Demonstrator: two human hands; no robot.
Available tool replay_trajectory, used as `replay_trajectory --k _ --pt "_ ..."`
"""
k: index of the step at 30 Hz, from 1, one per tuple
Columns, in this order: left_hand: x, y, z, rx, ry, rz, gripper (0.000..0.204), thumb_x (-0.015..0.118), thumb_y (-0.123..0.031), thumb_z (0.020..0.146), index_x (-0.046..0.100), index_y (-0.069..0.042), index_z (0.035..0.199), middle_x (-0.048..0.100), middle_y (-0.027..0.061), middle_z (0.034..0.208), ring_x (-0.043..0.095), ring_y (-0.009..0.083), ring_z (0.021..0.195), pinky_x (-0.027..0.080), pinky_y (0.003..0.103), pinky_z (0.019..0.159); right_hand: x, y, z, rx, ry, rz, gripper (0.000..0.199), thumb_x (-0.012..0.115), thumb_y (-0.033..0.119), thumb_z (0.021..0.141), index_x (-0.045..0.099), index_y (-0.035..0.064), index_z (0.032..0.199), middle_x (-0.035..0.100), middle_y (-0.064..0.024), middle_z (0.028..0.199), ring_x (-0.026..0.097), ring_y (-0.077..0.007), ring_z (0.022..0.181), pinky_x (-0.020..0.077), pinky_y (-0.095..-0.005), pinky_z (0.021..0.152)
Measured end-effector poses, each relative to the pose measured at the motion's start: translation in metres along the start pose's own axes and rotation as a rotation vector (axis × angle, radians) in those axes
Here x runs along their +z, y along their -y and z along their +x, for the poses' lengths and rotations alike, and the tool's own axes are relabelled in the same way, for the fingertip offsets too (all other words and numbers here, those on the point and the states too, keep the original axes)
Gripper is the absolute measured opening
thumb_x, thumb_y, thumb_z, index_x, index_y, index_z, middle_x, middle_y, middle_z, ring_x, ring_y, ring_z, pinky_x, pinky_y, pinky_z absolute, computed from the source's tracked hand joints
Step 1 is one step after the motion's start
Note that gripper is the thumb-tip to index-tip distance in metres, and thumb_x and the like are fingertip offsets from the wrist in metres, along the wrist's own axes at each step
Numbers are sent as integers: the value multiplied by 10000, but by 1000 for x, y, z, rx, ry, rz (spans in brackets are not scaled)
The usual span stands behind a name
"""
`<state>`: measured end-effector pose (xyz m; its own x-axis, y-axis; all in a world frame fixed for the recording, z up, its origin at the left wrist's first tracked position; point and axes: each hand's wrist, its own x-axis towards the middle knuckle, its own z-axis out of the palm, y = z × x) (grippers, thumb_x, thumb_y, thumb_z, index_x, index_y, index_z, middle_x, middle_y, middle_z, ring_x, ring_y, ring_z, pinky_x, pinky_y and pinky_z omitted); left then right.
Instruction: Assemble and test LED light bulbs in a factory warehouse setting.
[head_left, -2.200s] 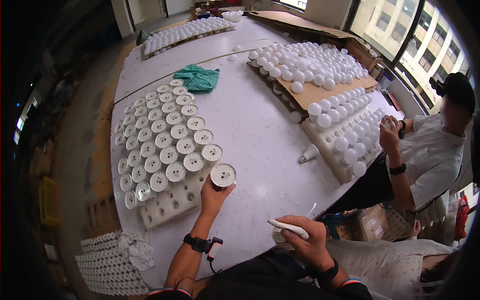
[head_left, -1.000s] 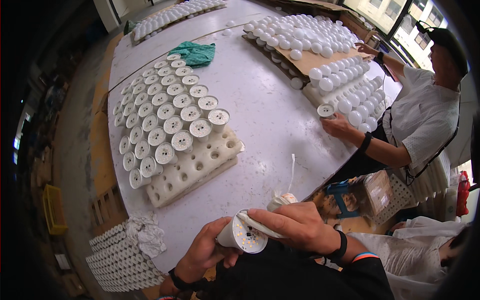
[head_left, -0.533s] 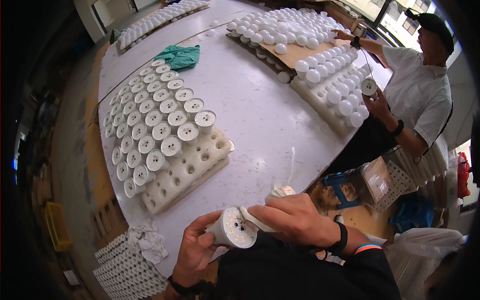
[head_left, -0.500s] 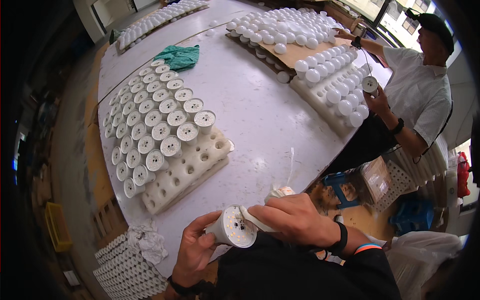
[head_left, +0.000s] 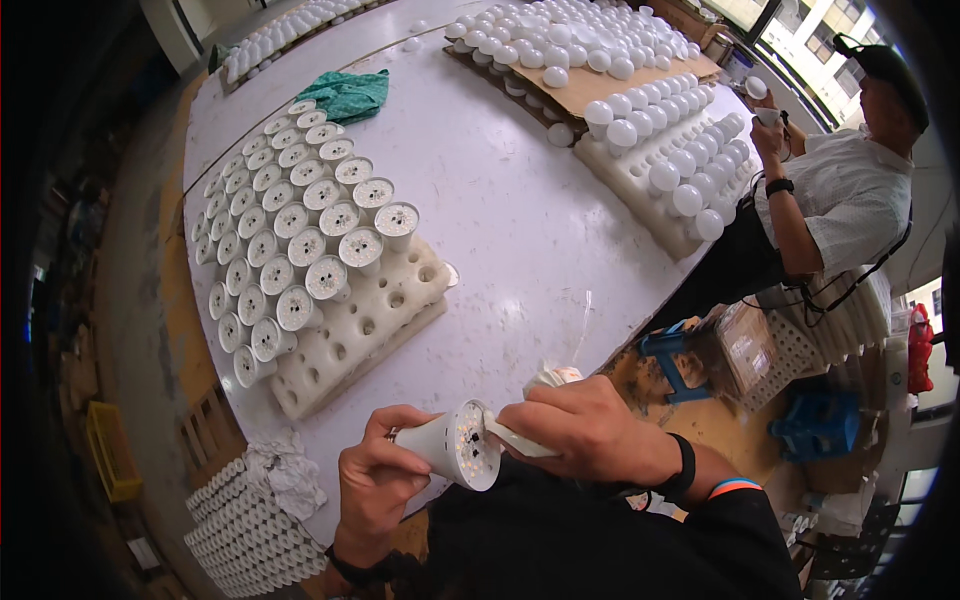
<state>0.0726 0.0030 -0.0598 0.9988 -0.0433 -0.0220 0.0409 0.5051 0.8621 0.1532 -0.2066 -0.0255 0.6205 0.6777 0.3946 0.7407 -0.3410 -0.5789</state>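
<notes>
My left hand [head_left: 372, 478] grips a white bulb base [head_left: 452, 446], its open round face with small yellow dots turned toward me. My right hand [head_left: 585, 430] holds a thin white tube-like tool [head_left: 518, 441] with its tip against the rim of the bulb base. Both hands hover at the near edge of the white table [head_left: 500, 220]. On the table's left side lies a white foam tray [head_left: 375, 320] holding several rows of the same bulb bases [head_left: 300, 225]; its near holes are bare.
A teal cloth [head_left: 347, 94] lies at the far left. Trays of finished white bulbs [head_left: 660, 165] sit at the right, where another person [head_left: 830, 195] stands holding a bulb. Stacked white trays [head_left: 250, 530] stand on the floor at lower left. A blue stool [head_left: 672, 350] is under the table edge.
My left hand took a bulb base from the tray and brought it down to my body. My right hand brought the white tool against its rim. The other person picked up a bulb.
</notes>
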Motion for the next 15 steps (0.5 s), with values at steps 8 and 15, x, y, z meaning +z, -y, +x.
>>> replay_trajectory --k 8,15 --pt "-3 7 5 154 6 84 261 615 155 638 520 -80 575 481 105 1058 515 300 1056 469 373 861 -3 -2 2 49 40 158 205 679 165 699 505 79 765 489 -37 624 525 -222 490 423 -312 414" --pt "0 19 23 156 -7 -138 312 585 165 645 424 -100 610 483 86 1061 522 270 1048 481 382 867 -17 -12 -1 120 29 253 162 673 131 714 548 75 800 526 -49 645 540 -221 508 433 -304 432"
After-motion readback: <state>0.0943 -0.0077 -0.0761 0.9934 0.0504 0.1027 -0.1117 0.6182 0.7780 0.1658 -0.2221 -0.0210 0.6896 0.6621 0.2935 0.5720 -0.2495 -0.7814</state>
